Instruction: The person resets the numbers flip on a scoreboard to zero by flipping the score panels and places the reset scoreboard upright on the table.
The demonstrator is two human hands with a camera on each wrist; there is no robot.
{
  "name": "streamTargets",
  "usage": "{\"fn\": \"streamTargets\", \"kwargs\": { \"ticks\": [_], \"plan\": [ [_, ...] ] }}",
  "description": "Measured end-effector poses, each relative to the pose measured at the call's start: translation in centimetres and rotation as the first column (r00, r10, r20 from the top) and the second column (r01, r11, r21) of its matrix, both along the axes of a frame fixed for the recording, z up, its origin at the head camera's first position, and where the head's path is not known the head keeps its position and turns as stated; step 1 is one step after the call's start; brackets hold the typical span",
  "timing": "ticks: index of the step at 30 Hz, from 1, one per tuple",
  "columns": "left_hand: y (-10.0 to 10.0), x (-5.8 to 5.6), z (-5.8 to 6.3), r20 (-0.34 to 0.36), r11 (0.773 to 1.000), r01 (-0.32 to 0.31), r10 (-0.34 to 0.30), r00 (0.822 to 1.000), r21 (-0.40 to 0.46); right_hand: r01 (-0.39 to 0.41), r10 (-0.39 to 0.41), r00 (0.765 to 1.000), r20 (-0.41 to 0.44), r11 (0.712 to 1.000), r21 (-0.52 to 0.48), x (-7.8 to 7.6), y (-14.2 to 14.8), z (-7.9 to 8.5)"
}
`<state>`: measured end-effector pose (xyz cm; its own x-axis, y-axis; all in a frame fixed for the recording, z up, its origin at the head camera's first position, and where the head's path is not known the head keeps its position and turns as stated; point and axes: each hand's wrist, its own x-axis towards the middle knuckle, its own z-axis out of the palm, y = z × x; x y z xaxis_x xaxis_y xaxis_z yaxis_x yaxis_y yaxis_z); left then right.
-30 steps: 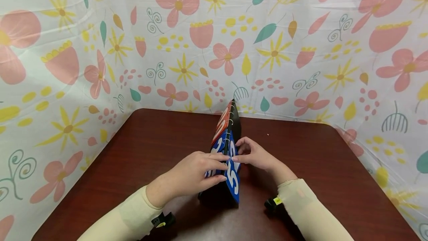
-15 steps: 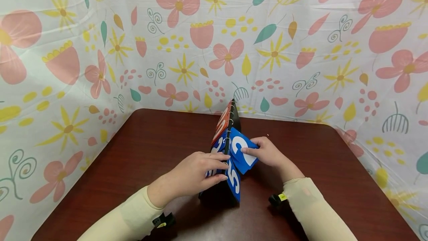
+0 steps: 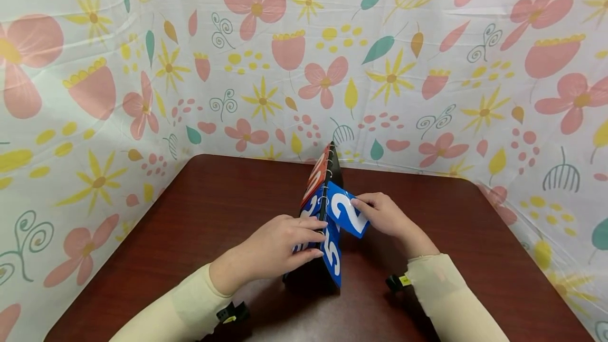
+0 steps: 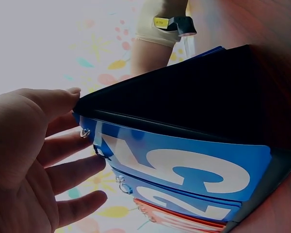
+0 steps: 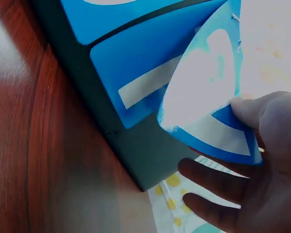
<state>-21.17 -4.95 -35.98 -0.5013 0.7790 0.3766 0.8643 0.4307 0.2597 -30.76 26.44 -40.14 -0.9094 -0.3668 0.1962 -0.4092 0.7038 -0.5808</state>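
Observation:
A flip scoreboard (image 3: 336, 170) stands tented on the table, its black boards bearing ringed number cards. My right hand (image 3: 387, 218) pinches a blue card (image 3: 349, 212) with a white 2, lifted off the right face. The right wrist view shows this card (image 5: 223, 133) bent, thumb on one side, with two other fingers (image 5: 213, 177) extended below it. My left hand (image 3: 275, 241) rests on the top ridge, fingers spread near the rings. In the left wrist view its thumb (image 4: 60, 103) touches the ridge's end. A blue card with a 5 (image 3: 331, 265) hangs at the near right.
The brown table (image 3: 427, 226) extends on both sides of the scoreboard. A flowered cloth (image 3: 294, 57) hangs behind and to the sides. Red number cards (image 3: 313, 178) hang on the scoreboard's far left part. Each sleeve carries a dark wrist device.
The right hand has taken hold of blue cards at the ridge and drawn them out to the right. Now a card showing a 2 is lifted. The left hand has stayed in place.

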Motion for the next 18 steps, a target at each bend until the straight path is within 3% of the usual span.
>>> {"fn": "streamTargets", "kwargs": {
  "ticks": [6,9,11,14,16,18],
  "plan": [
    [0.0,0.2,0.2,-0.154,0.999,0.036,-0.037,0.987,-0.011,0.133,-0.139,0.99,-0.032,0.98,-0.146,-0.2,0.4,0.5],
    [0.0,0.6,0.5,-0.204,0.999,0.05,-0.051,0.978,-0.014,0.196,-0.192,0.981,0.04,0.95,-0.243,-0.2,0.6,1.0],
    [-0.1,0.8,0.7,-0.22,0.998,0.062,-0.066,0.973,-0.022,0.229,-0.195,0.972,0.134,0.915,-0.331,-0.1,0.9,1.5],
    [0.0,1.2,0.9,-0.236,0.996,0.074,-0.081,0.968,-0.041,0.255,-0.101,0.944,0.313,0.826,-0.503,0.1,1.4,2.3],
    [0.0,1.3,0.9,-0.245,0.996,0.072,-0.083,0.966,-0.055,0.253,0.023,0.915,0.402,0.744,-0.618,0.4,1.7,2.9],
    [0.1,1.3,0.9,-0.241,0.996,0.066,-0.078,0.967,-0.058,0.227,0.173,0.882,0.438,0.659,-0.717,0.8,2.0,3.4]
  ]
}}
